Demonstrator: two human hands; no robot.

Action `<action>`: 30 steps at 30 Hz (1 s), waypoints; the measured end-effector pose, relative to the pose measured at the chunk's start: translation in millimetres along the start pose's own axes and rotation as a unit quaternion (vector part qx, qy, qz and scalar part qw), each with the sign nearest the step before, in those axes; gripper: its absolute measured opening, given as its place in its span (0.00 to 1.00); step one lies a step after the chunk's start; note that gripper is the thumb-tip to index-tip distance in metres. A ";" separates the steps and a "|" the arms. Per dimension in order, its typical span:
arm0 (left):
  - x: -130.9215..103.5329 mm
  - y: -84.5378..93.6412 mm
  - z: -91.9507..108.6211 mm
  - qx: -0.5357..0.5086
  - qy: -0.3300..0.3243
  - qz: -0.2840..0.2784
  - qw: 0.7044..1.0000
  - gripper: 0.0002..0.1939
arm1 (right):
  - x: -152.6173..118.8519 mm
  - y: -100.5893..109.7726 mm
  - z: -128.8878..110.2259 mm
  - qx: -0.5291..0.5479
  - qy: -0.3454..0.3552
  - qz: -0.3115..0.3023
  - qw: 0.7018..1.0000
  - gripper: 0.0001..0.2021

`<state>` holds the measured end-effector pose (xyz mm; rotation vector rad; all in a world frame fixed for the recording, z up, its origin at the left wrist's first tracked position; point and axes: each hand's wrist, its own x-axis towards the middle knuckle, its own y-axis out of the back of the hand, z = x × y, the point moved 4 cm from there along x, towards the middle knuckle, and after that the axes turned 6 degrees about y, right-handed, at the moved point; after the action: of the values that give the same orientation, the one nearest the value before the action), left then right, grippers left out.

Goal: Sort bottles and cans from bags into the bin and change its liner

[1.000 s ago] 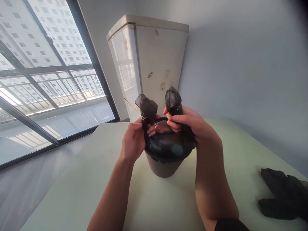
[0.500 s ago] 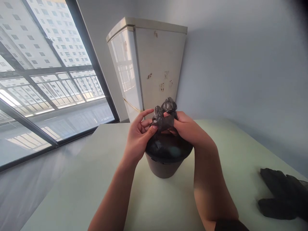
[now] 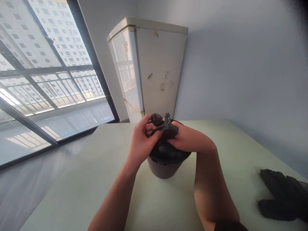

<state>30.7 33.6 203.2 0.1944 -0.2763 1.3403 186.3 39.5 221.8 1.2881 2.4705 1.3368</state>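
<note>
A dark bin (image 3: 164, 171) stands upright on the table, with a black plastic bag (image 3: 166, 150) lining it and folded over its rim. The bag's gathered top is bunched between my two hands above the bin. My left hand (image 3: 143, 136) pinches the bunched plastic from the left, thumb in front. From the right, my right hand (image 3: 189, 136) grips the same gathered plastic, its fingers partly hidden under the folds. Whatever is inside the bin is covered by the bag.
The pale green table (image 3: 79, 179) spreads around the bin. Crumpled black plastic (image 3: 284, 194) lies at its right side. Behind the table stands a white refrigerator (image 3: 158, 57); a glass sliding door (image 3: 57, 86) is on the left, a plain wall (image 3: 235, 70) on the right.
Both hands have come down slightly toward the bin. The bunched plastic sits lower and is twisted differently, and my right hand has turned inward with its fingers tucked into the folds.
</note>
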 end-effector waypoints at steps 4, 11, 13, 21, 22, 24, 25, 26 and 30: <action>0.1 2.0 2.4 0.016 -0.021 0.042 0.999 0.08 | -0.5 7.3 -6.3 0.053 0.031 0.033 0.998 0.22; -1.9 -0.5 8.4 0.022 -0.031 0.024 0.999 0.12 | 4.4 10.0 -8.8 0.181 -0.012 0.115 0.977 0.07; -2.9 -1.4 10.8 -0.014 -0.038 0.015 0.999 0.10 | 5.0 11.0 -2.6 0.221 -0.038 0.165 0.960 0.11; -5.6 0.7 6.7 0.025 -0.068 0.088 0.994 0.13 | 3.1 11.7 1.8 0.276 -0.086 0.215 0.933 0.15; -5.7 0.5 6.4 0.026 -0.072 0.095 0.992 0.10 | 3.1 11.6 2.3 0.282 -0.091 0.214 0.931 0.16; -6.2 -1.3 7.6 0.034 -0.085 0.090 0.992 0.02 | 3.1 11.4 4.0 0.287 -0.098 0.212 0.929 0.16; -6.8 -2.6 9.2 0.049 -0.095 0.082 0.991 0.02 | 3.2 11.4 4.9 0.288 -0.099 0.211 0.929 0.16; -7.6 -4.0 11.2 0.072 -0.106 0.074 0.989 0.05 | 3.4 11.5 5.5 0.289 -0.098 0.211 0.928 0.16; -11.3 -9.1 16.2 0.146 -0.138 0.059 0.978 0.04 | 4.2 12.1 4.4 0.287 -0.089 0.218 0.928 0.15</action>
<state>35.9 16.3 215.3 0.6220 -0.3267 1.4695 193.1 48.8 228.9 2.0673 2.6318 0.4784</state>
